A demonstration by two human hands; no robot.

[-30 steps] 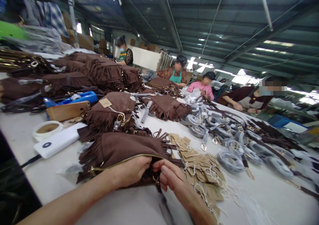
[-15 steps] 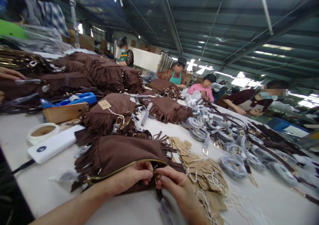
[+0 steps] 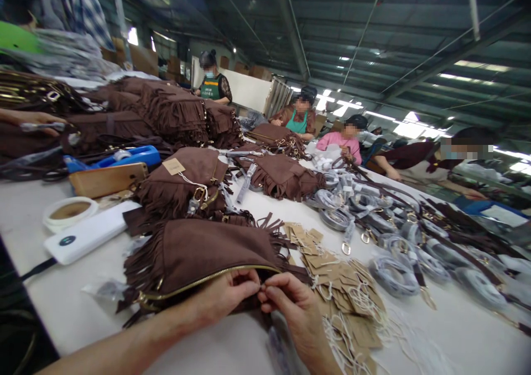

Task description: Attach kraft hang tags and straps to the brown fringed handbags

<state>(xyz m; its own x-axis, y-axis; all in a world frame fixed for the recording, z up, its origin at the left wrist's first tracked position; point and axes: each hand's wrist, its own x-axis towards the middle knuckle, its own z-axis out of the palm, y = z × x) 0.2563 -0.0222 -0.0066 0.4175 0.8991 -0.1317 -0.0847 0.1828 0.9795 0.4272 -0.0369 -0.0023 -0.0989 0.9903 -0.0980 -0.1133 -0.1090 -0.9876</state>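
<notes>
A dark brown fringed bag (image 3: 215, 242) lies in front of me, its brass zipper (image 3: 207, 277) curving along the near edge. My left hand (image 3: 238, 289) reaches across that edge, thumb and fingers pinched at the bag's right end; what they grip is hidden. Fingertips almost touching it, my right hand (image 3: 292, 303) is closed on the small metal clasp of a strap, mostly covered by the fingers. Below the right hand hangs the strap's plastic-wrapped part (image 3: 277, 347), blurred. Kraft paper tags (image 3: 344, 281) with white strings lie just right of the right hand.
Behind stands another tagged fringed bag (image 3: 186, 181). To the left are a white power bank (image 3: 89, 234), a tape roll (image 3: 70, 213), a phone (image 3: 108, 179) and a blue tape dispenser (image 3: 145, 156). Plastic-wrapped straps (image 3: 392, 275) cover the right side. A co-worker's hand (image 3: 37, 121) shows far left.
My hands have drawn closer together, and the clasp seen between them earlier is now mostly covered. The view has tipped slightly. The co-worker's hand at far left has moved right.
</notes>
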